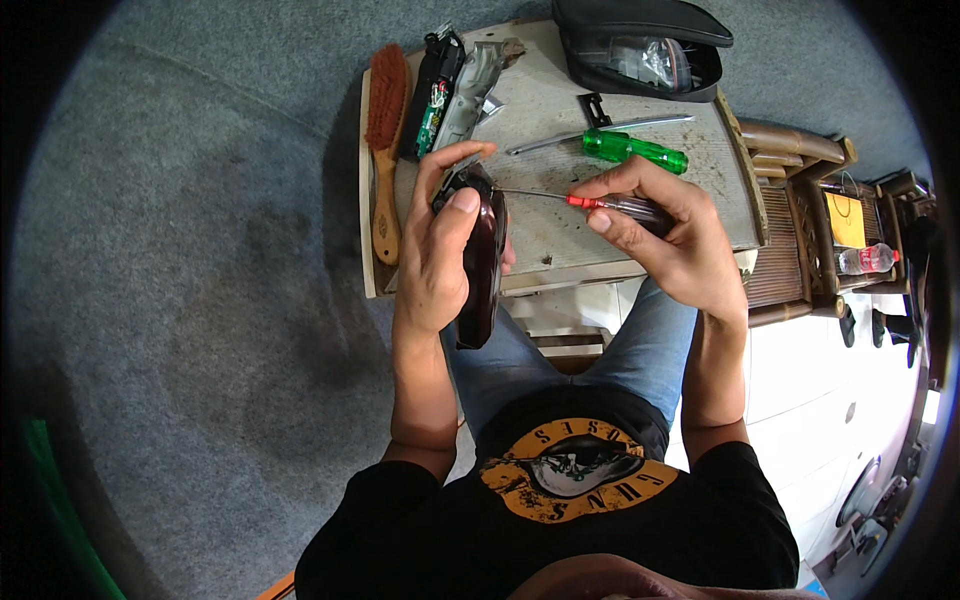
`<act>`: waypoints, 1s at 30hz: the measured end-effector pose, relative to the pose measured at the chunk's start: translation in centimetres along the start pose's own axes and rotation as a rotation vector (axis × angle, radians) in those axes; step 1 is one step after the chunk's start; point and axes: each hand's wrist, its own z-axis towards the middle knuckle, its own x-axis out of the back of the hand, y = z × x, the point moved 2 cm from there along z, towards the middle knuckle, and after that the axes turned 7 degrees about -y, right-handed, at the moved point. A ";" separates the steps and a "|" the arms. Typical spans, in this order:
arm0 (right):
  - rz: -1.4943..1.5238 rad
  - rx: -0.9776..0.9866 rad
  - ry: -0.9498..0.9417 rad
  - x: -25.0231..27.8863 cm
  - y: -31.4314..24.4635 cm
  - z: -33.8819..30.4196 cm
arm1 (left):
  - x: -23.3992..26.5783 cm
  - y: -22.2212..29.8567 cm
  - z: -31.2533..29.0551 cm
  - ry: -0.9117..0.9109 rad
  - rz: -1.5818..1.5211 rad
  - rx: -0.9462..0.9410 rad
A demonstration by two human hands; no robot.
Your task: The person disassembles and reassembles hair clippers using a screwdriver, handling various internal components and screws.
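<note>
My left hand [437, 262] is closed around a dark reddish-brown hair clipper [484, 265], its blade end pointing away from me and its rear end hanging past the table's near edge. In my right hand [680, 240] is a screwdriver [640, 211] with a dark handle and a red collar. Its thin shaft runs leftward, and the tip meets or nearly meets the clipper's blade end; the exact contact is too small to make out. Beyond my right hand lies a green-handled screwdriver [634, 150] on the small table [545, 225].
A wooden brush [386, 215] lies along the table's left edge. Beside it are an opened clipper body with a green circuit board [431, 118] and a grey clipper housing [473, 90]. A metal rod [660, 122] and a black case [640, 20] sit farther back. Bamboo furniture [780, 245] stands right.
</note>
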 end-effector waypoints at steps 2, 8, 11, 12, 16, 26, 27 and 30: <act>0.004 0.044 0.044 -0.3 0.0 0.1 | -0.1 0.0 0.1 -0.003 0.002 0.009; 0.078 -0.129 0.046 0.1 -0.3 -0.2 | 0.0 -0.2 0.0 0.007 0.008 0.018; 0.053 -0.015 0.126 -0.2 0.1 -0.2 | -0.1 -0.1 0.1 0.000 0.003 0.023; 0.025 0.024 0.150 -0.3 0.1 -0.2 | -0.1 0.0 0.2 -0.004 -0.001 0.023; -0.098 0.107 0.205 -0.3 -0.2 -0.2 | -0.2 -0.2 0.2 0.006 0.011 0.002; -0.020 0.078 0.265 -0.3 0.5 -0.3 | -0.2 -0.4 0.3 0.011 0.009 0.004; -0.051 0.115 0.279 -0.4 0.5 -0.3 | -0.2 -0.4 0.3 0.017 0.001 0.006; -0.139 0.213 0.288 -0.4 0.6 -0.2 | -0.1 -0.4 0.3 0.014 0.004 0.017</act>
